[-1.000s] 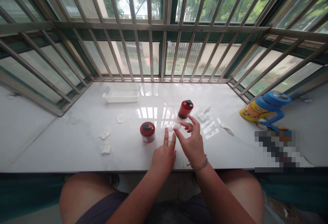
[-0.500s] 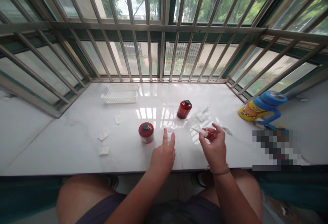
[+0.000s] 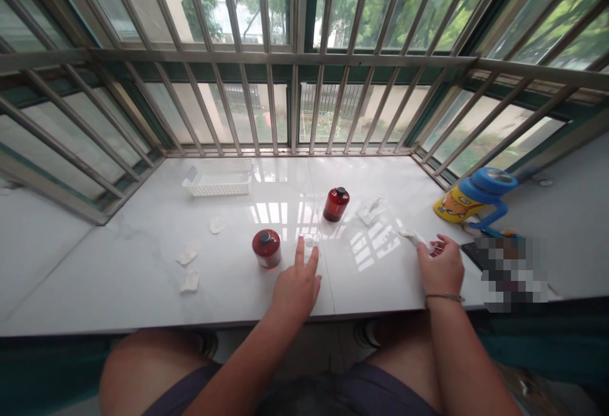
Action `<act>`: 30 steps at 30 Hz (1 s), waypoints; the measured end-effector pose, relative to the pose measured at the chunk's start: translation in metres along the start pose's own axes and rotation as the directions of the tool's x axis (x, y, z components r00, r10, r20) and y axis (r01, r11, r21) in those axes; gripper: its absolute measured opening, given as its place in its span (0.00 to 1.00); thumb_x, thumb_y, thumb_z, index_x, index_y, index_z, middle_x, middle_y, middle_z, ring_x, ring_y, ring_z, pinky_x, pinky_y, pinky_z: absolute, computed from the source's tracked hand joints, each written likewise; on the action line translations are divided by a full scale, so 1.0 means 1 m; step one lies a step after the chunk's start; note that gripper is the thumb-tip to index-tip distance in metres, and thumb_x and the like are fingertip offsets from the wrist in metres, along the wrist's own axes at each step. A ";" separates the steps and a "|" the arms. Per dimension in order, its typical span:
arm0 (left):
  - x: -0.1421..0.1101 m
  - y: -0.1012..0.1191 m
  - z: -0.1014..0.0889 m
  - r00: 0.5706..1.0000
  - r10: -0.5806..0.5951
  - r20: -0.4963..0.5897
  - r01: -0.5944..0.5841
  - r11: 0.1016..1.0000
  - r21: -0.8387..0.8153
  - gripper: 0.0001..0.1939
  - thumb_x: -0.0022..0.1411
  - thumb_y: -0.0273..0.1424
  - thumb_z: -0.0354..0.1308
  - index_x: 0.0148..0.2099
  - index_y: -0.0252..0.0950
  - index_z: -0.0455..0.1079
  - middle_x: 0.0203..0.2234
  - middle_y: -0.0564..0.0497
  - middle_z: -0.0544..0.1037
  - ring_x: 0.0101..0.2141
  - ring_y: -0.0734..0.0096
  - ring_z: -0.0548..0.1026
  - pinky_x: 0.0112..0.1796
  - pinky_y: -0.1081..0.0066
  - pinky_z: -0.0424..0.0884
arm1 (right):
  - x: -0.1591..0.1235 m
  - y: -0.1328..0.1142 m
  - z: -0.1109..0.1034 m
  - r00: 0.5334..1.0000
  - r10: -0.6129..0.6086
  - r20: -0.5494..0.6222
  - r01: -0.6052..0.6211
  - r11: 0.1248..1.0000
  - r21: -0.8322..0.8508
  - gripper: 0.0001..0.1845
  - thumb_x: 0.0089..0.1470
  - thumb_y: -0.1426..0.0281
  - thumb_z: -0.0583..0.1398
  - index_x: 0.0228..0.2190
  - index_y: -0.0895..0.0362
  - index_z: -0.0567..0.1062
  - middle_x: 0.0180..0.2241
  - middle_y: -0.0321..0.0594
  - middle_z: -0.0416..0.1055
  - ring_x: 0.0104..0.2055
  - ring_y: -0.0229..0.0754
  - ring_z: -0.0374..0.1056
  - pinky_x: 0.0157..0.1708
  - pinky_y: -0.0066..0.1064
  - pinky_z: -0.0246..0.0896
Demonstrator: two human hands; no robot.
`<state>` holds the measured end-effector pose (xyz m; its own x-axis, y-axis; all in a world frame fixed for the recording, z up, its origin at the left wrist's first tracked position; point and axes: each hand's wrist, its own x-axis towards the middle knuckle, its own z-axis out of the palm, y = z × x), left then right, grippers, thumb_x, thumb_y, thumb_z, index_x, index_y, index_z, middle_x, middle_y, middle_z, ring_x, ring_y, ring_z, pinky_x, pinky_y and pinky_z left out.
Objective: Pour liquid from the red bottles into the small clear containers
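My left hand (image 3: 297, 284) lies low over the white tabletop, two fingers stretched forward. Its fingertips touch or nearly touch a small clear plastic piece (image 3: 310, 241). Just left of that hand stands a round dark-red bottle (image 3: 267, 250) with a black cap. A second red bottle (image 3: 336, 205) is farther back, right of centre. My right hand (image 3: 442, 269) is at the right, thumb and fingers closed around the near end of a slim white tube-like piece (image 3: 429, 247). A crumpled whitish strip (image 3: 412, 236) lies against it; where one ends and the other starts is unclear.
Behind the right bottle lies a crumpled clear wrapper (image 3: 371, 211). Flat white pieces (image 3: 189, 252) lie at the left, with a white perforated basket (image 3: 219, 189) behind. A blue-and-yellow bottle (image 3: 459, 203) and a dark flat object (image 3: 476, 257) are at the right. Window bars enclose the back.
My right hand has moved right with the slim white piece, to where the crumpled strip lies. My left hand has stayed by the clear plastic piece. The view has shifted slightly.
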<state>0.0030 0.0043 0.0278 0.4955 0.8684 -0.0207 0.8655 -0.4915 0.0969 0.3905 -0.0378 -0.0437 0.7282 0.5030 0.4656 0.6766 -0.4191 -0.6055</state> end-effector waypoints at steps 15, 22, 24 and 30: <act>-0.057 -0.048 -0.013 0.776 0.226 -0.588 -0.411 0.889 -0.201 0.13 0.72 0.24 0.59 0.57 0.39 0.73 0.52 0.45 0.85 0.46 0.60 0.86 0.44 0.64 0.83 | 0.012 0.024 0.020 0.957 -0.215 0.196 0.252 0.949 -0.190 0.17 0.59 0.61 0.58 0.44 0.58 0.79 0.42 0.51 0.72 0.45 0.55 0.70 0.48 0.45 0.66; -0.065 -0.085 -0.022 0.733 -0.041 -0.678 -0.235 0.921 -0.310 0.19 0.70 0.25 0.63 0.61 0.41 0.70 0.49 0.44 0.82 0.47 0.59 0.83 0.48 0.62 0.82 | -0.001 0.007 0.010 0.948 -0.307 0.088 0.318 0.929 -0.187 0.20 0.61 0.59 0.59 0.46 0.60 0.80 0.45 0.58 0.73 0.53 0.62 0.68 0.57 0.53 0.61; -0.058 -0.092 -0.023 0.732 -0.160 -0.663 -0.137 0.918 -0.373 0.23 0.70 0.30 0.64 0.65 0.40 0.68 0.53 0.42 0.80 0.49 0.55 0.82 0.47 0.58 0.82 | -0.011 -0.009 0.007 0.925 -0.376 0.049 0.379 0.914 -0.145 0.18 0.63 0.60 0.59 0.45 0.60 0.80 0.45 0.57 0.75 0.53 0.61 0.69 0.58 0.53 0.61; -0.023 -0.107 -0.015 0.789 -0.398 -0.469 0.047 0.799 -0.600 0.35 0.66 0.44 0.69 0.69 0.39 0.64 0.63 0.37 0.74 0.62 0.44 0.75 0.59 0.46 0.77 | -0.062 -0.072 0.003 0.846 -0.527 0.081 0.521 0.849 0.086 0.10 0.68 0.64 0.60 0.44 0.56 0.79 0.45 0.50 0.77 0.53 0.54 0.72 0.58 0.51 0.65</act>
<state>-0.1022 0.0384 0.0332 0.0119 0.9114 0.4114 0.6701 -0.3126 0.6732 0.2963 -0.0365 -0.0310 0.2507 0.7079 0.6603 0.9445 -0.0293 -0.3272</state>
